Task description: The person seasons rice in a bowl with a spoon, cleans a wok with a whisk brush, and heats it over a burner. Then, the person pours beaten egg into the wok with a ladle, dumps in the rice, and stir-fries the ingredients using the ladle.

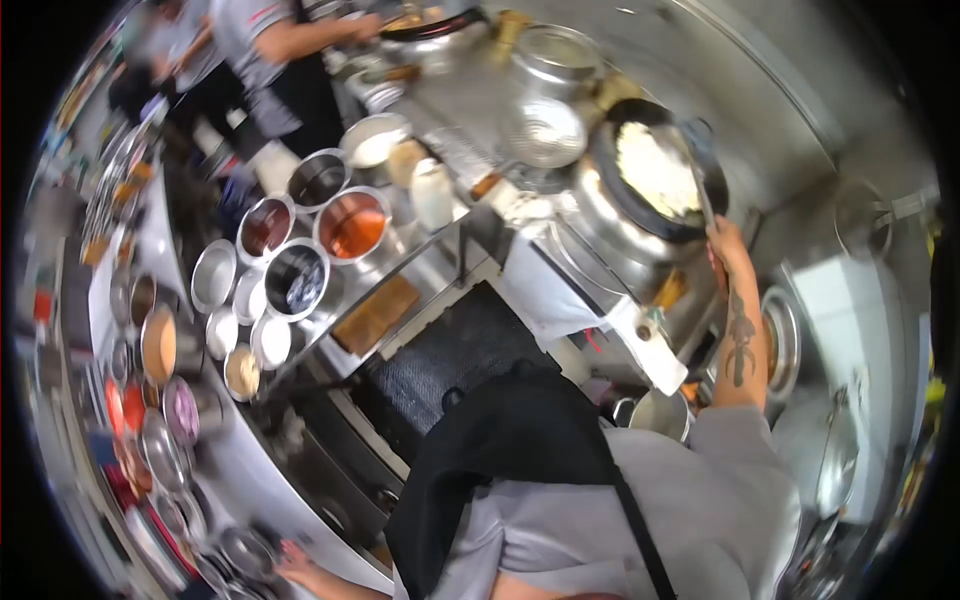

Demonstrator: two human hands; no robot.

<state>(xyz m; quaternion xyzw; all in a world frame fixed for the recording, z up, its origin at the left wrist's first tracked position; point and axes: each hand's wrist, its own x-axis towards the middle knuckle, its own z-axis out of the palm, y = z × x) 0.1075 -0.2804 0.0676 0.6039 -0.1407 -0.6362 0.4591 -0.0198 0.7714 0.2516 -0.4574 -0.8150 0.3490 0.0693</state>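
Note:
My right hand (722, 248) is closed around the handle of a long metal cooking utensil (702, 190), which reaches into a dark wok (672, 228) on the stove. Pale, yellowish food (655, 170) fills part of the wok, and the utensil's far end cannot be made out there. At the lower left, my left hand (297, 565) reaches beside a metal bowl (247, 552) at the counter's edge. Its fingers look stretched out and hold nothing visible; whether they touch the bowl I cannot tell.
Several metal pots with sauces, including an orange-red one (352, 224), stand on a steel stand left of the stove. Bowls of ingredients line the left counter (235, 450). A black mat (450, 355) covers the floor. A co-worker (285, 60) stands at another wok (432, 28).

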